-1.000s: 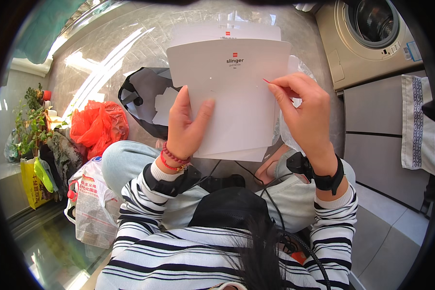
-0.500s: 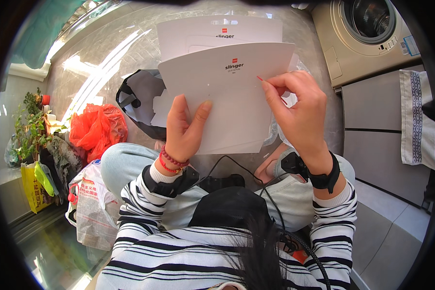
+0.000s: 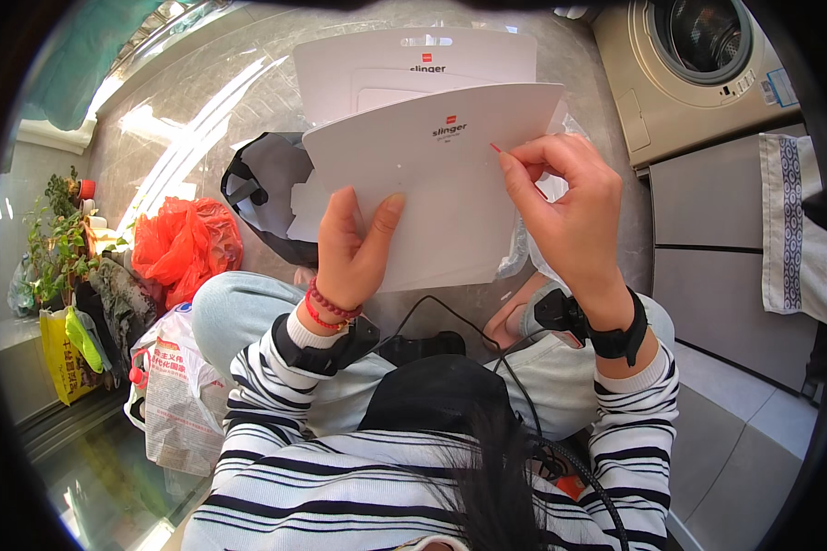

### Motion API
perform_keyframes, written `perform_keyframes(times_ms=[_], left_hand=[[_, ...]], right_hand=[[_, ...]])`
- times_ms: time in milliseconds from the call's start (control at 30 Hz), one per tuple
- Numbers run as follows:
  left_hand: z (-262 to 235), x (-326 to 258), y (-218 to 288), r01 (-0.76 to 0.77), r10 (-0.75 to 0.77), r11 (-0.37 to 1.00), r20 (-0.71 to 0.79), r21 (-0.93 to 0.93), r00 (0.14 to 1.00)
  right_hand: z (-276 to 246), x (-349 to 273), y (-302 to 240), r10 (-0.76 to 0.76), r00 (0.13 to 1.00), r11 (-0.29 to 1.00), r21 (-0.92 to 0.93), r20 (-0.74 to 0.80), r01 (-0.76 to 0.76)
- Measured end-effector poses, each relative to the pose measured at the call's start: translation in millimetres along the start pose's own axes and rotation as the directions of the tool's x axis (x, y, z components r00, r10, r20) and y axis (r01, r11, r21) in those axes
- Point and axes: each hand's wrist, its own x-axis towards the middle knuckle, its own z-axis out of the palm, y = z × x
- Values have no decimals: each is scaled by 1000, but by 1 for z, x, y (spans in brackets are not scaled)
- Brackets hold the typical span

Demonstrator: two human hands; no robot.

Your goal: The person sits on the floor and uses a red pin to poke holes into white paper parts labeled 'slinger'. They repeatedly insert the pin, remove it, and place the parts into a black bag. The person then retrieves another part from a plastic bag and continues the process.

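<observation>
A white card [image 3: 450,202] with a small red and black print near its top is held tilted up before me. My left hand [image 3: 352,250] grips its lower left part, thumb on the front face and the other fingers out of sight behind. Close to the card's right side, my right hand [image 3: 570,207] is closed in a pinch on a thin red strip [image 3: 495,147]; whether the strip passes through the card, I cannot tell. Small holes dot the card's face. Behind it stands another white card [image 3: 340,64] with a hanger slot, partly covered.
A dark bag with a grey lining [image 3: 271,174] lies open left of the card. Farther left are a red plastic bag [image 3: 188,243], a white bag [image 3: 184,395] and potted plants [image 3: 60,230]. A washing machine [image 3: 652,101] stands at the far right. Black cables [image 3: 469,317] cross my lap.
The front card has shifted slightly right and tilted a little, showing more of the card behind. My right hand keeps its pinch at nearly the same spot.
</observation>
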Motion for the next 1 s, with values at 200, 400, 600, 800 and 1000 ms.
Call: perform_keyframes(times_ms=[200,400,600,800,1000], left_hand=[[-1,-2,4,-92,85,986,56,138,995],[-2,1,4,-209,191,960,111,186,975],[1,-1,6,-144,144,969,13,200,989],[3,2,6,43,-46,998,-67,-56,997],[4,2,7,35,-39,997,-59,-73,998]], right_hand=[[2,-1,1,20,1000,1000,1,-14,-19],[8,-1,1,31,998,999,43,-61,-29],[7,-1,-1,13,998,999,43,-57,-10],[6,-2,-2,28,1000,999,46,-5,-28],[9,-1,-1,-46,998,999,5,-34,46]])
